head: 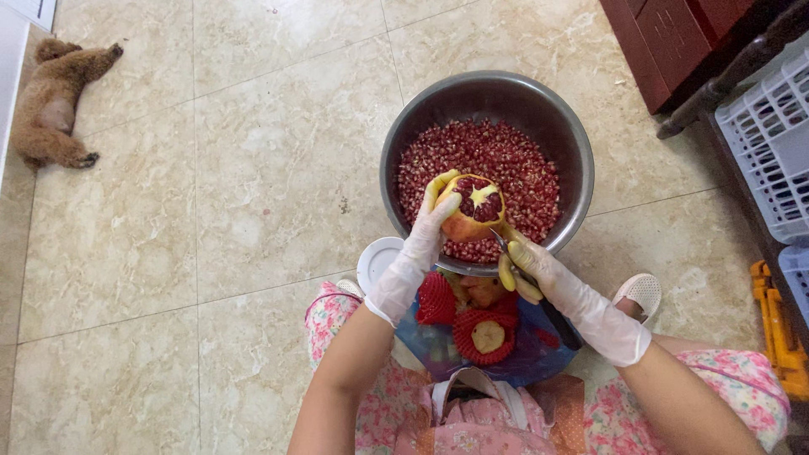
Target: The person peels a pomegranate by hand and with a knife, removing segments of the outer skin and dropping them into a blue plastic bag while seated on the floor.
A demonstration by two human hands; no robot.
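Note:
A steel bowl (570, 143) on the tiled floor is filled with red pomegranate seeds (506, 160). Over its near rim my left hand (419, 248), in a thin white glove, holds a cut-open pomegranate (474, 206) with its red seeds showing. My right hand (556, 291), also gloved, grips a dark-handled knife (548, 307) whose blade tip touches the fruit's lower right side. Below the hands, a blue bag (514, 358) holds whole pomegranates in red foam nets (484, 337).
A brown curly dog (55, 105) lies on the floor at far left. A white round lid (377, 261) sits beside the bowl. Dark wooden furniture (674, 42) and pale plastic crates (771, 135) stand at right, with a yellow object (779, 337) below them.

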